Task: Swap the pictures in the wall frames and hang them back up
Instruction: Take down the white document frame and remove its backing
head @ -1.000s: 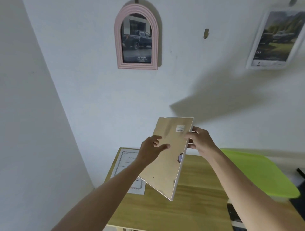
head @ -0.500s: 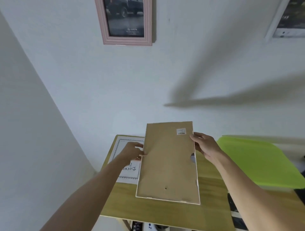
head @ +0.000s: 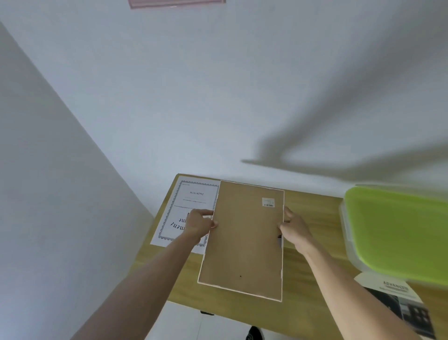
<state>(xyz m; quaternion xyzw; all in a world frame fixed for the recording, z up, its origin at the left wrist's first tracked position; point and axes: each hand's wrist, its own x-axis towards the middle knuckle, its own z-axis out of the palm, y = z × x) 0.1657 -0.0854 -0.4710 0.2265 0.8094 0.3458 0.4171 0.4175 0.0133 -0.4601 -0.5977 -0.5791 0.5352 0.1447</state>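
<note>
Frame (head: 242, 240) face-down — both hands, left (head: 198, 224) and right (head: 294, 227), gripping its side edges.

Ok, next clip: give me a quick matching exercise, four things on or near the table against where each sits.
Things:
1. picture frame
2. certificate sheet
3. green-lidded box
4. pink frame

Places:
A. on the wall, cut off at the top edge
B. face down, held at both long edges
C. table's right end
D. flat on the table's left end, partly under the left hand

Pairs: 1-B, 2-D, 3-C, 4-A
</note>
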